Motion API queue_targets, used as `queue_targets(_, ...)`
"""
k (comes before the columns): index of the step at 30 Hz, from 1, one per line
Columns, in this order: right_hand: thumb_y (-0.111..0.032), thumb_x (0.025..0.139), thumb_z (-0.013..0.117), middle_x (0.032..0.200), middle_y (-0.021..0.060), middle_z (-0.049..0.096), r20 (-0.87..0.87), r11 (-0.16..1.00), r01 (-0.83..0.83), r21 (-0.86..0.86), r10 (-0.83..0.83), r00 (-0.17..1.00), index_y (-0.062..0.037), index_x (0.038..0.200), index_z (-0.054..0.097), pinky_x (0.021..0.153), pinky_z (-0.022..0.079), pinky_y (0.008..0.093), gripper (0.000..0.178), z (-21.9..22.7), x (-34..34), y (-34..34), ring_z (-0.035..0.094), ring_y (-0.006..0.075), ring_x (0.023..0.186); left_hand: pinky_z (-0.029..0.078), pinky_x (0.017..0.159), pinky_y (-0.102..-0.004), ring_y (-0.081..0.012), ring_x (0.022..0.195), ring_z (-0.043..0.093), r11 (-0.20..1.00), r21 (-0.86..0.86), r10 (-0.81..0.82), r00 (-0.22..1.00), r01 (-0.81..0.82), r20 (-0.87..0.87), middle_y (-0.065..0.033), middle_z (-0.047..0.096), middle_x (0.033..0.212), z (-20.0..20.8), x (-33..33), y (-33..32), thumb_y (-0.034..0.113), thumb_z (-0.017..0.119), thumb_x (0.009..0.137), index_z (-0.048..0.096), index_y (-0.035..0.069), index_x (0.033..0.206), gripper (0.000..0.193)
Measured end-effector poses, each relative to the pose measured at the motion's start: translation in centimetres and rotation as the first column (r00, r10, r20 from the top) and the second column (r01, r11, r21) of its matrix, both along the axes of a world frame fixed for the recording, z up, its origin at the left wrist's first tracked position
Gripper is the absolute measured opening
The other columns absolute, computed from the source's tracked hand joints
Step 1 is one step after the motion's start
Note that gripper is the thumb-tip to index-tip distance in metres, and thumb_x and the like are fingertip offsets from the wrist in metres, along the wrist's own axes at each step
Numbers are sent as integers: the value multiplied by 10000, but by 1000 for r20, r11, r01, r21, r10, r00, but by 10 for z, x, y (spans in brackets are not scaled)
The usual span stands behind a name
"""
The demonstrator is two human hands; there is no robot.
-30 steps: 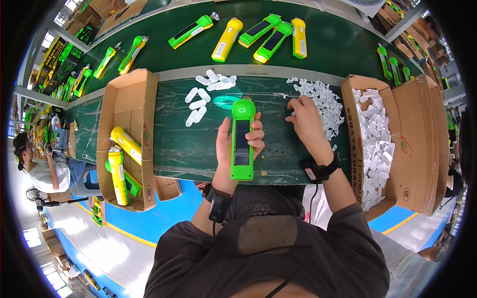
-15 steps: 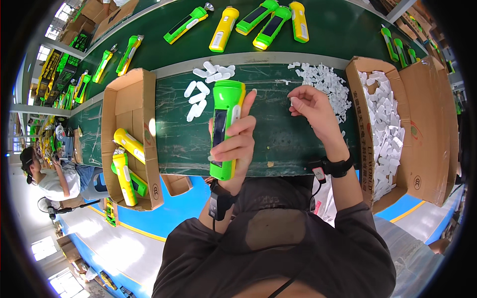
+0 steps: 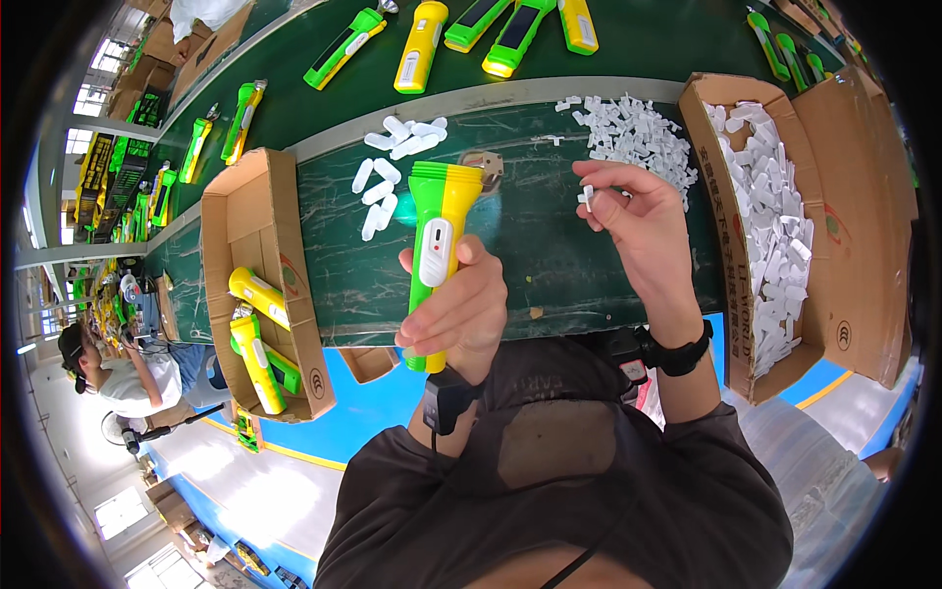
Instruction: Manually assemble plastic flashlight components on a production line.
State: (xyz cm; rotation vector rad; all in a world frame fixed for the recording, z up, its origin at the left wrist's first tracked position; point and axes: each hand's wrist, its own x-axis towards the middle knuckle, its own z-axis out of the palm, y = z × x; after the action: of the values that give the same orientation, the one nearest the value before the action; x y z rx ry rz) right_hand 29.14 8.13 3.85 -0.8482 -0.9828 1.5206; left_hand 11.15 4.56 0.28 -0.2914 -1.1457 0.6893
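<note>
While your left hand [image 3: 461, 304] has its grip clamped around the lower body of the green-and-yellow flashlight [image 3: 439, 211], your right hand [image 3: 638, 211] has its thumb and fingertips together on a small white piece [image 3: 588, 196]. The flashlight is over the green surface [image 3: 549, 265], its wide head pointing toward 12 o'clock. Its white oval plate [image 3: 434, 260] faces up at you and shows a dark slot near its upper end. The small white piece is well apart from that plate, between 2 and 3 o'clock of it.

Step in hand: judged from this arrangement, you are presenting the flashlight and one part to each other; the two do not yet touch. The pile of small white pieces [image 3: 638, 137] lies at 12 o'clock of your right hand and is the likely source of that part.

Next move: it appears to call for carrying the piece toward 8 o'clock, to the plate. Hold the flashlight steady, plate upward, and turn the piece to match the slot before pressing. Whether the piece fits there is a judgement; its shape is partly hidden by your fingers. Pinch lightly, as so small a part could slip.
</note>
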Motion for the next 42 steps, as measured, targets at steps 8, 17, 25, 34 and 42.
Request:
queue_targets(8, 8, 806, 682, 1131, 168, 598, -105, 1000, 8, -20, -10, 994, 38, 929, 639, 645, 498, 253, 133, 6, -4, -11, 654, 181, 782, 598, 554, -404, -335, 594, 672, 999, 32, -26, 999, 25, 19, -316, 607, 739, 11, 5, -4, 229, 533, 917, 415, -115, 1053, 389)
queue_targets(17, -74, 850, 665, 1161, 132, 578, -63, 994, -24, -102, 17, 998, 17, 915, 646, 738, 483, 250, 113, -5, -4, -5, 588, 115, 822, 342, 627, -284, -128, 575, 428, 914, -262, -12, 626, -309, -779, -40, 413, 812, 7, -1, -7, 400, 553, 877, 393, -18, 1221, 564)
queue_targets(25, -107, 857, 674, 1196, 110, 555, -179, 972, -101, -210, 63, 982, 17, 940, 649, 811, 467, 259, 151, -10, -10, 1, 568, 100, 879, 526, 595, -305, -176, 757, 602, 889, 113, -3, -252, -444, -968, -95, 570, 968, 8, 0, -17, 439, 522, 912, 462, 53, 1163, 464)
queue_targets(34, -4, 821, 659, 1208, 156, 548, -101, 988, -66, -139, 52, 994, 76, 888, 665, 800, 490, 290, 104, -16, -41, -4, 590, 178, 961, 502, 506, -336, -228, 643, 670, 779, 618, 17, -981, -108, -193, -158, 642, 737, 31, 16, -9, 177, 741, 770, 449, -28, 1006, 428)
queue_targets(42, -3, 830, 612, 887, 63, 643, 101, 967, 251, -43, -245, 964, 11, 815, 618, 712, 497, 263, 22, -15, -48, -13, 588, 102, 818, 480, 617, -508, -469, 768, 611, 728, 671, 20, -982, 143, 187, -268, 625, 799, 19, 39, 0, 202, 666, 793, 444, 51, 1040, 365)
